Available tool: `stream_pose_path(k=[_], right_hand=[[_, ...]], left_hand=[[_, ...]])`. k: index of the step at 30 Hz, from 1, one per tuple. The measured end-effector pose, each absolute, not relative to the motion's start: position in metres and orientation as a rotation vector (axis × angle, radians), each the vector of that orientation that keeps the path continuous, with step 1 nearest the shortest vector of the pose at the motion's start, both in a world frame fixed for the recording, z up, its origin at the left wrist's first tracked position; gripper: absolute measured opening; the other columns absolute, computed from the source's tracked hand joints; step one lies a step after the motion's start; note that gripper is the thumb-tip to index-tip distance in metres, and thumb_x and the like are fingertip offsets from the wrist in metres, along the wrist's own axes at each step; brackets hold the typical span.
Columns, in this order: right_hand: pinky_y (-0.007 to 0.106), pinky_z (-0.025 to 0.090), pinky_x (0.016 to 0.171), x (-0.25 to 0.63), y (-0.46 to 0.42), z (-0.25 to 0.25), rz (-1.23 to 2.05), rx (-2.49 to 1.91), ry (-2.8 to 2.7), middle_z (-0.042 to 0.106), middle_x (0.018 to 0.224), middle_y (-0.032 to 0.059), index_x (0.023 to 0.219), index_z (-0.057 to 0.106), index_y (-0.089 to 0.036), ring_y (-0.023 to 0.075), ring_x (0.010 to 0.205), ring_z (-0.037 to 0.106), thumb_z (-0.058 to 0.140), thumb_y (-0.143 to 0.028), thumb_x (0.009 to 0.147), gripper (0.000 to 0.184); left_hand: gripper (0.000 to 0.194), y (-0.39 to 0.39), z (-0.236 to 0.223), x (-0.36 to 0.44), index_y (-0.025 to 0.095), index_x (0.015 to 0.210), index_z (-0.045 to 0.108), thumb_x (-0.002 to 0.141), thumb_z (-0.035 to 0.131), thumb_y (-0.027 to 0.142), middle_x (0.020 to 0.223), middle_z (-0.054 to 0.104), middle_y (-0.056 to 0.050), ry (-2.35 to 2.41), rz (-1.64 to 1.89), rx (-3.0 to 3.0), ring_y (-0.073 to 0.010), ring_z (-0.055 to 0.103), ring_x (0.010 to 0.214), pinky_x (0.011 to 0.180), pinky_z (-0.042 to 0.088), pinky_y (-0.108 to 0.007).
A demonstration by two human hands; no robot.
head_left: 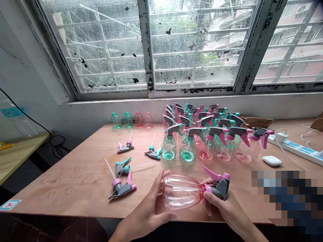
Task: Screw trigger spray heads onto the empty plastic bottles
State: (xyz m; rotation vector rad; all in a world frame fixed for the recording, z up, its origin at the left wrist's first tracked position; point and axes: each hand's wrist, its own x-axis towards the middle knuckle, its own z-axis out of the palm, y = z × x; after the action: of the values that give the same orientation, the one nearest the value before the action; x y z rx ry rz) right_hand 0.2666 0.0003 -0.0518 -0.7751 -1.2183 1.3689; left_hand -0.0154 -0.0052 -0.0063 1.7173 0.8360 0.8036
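Observation:
I hold a clear pink spray bottle [180,191] on its side just above the near edge of the wooden table [75,174]. My left hand [148,208] cups the bottle's base, fingers curled round it. My right hand [222,206] grips the neck, where a grey and pink trigger head [219,185] sits on the bottle. Several loose trigger heads lie to the left, among them a pink one [122,188] and a teal one [122,167].
Several assembled spray bottles [202,134] stand in rows at the back middle. Several headless bottles [131,120] line the wall under the window. A power strip [297,148] and a white case [272,160] lie at the right. A blurred patch covers the lower right.

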Motion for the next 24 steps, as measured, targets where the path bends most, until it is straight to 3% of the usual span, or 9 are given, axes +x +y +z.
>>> stream_pose_path(k=[6,15,19,24], right_hand=[[0.029,0.048,0.052,0.2644,-0.0001,-0.0489,1.360,-0.765,-1.215,0.070,0.070,0.0033,0.106,0.060,-0.019,0.0197,0.051,0.062,0.079,-0.048,0.094,0.037],[0.026,0.050,0.052,0.2647,0.0004,-0.0489,1.390,-0.732,-1.189,0.072,0.071,0.0035,0.106,0.061,-0.020,0.0181,0.051,0.062,0.080,-0.046,0.094,0.034],[0.025,0.050,0.052,0.2655,0.0002,-0.0478,1.390,-0.722,-1.210,0.072,0.070,0.0022,0.106,0.061,-0.021,0.0175,0.051,0.063,0.080,-0.044,0.095,0.032],[0.025,0.050,0.052,0.2658,0.0002,-0.0479,1.389,-0.737,-1.207,0.071,0.070,0.0022,0.106,0.061,-0.020,0.0175,0.051,0.063,0.080,-0.046,0.095,0.034]], left_hand=[[0.101,-0.0035,-0.0071,-0.0150,0.037,0.159,0.002,0.089,0.074,0.033,0.170,0.009,-0.008,0.792,0.813,1.604,-0.0305,0.031,0.150,0.122,0.032,-0.044],[0.091,-0.0013,-0.0111,-0.0170,0.048,0.156,0.001,0.095,0.066,0.032,0.170,0.011,-0.003,0.786,0.795,1.709,-0.0295,0.036,0.148,0.116,0.040,-0.042],[0.100,-0.0040,-0.0079,-0.0167,0.044,0.158,0.004,0.088,0.075,0.035,0.170,0.012,-0.004,0.790,0.818,1.659,-0.0302,0.040,0.145,0.121,0.032,-0.045],[0.096,-0.0061,-0.0042,-0.0151,0.038,0.159,0.006,0.090,0.072,0.040,0.170,0.011,-0.007,0.783,0.823,1.636,-0.0324,0.035,0.148,0.121,0.031,-0.048]])
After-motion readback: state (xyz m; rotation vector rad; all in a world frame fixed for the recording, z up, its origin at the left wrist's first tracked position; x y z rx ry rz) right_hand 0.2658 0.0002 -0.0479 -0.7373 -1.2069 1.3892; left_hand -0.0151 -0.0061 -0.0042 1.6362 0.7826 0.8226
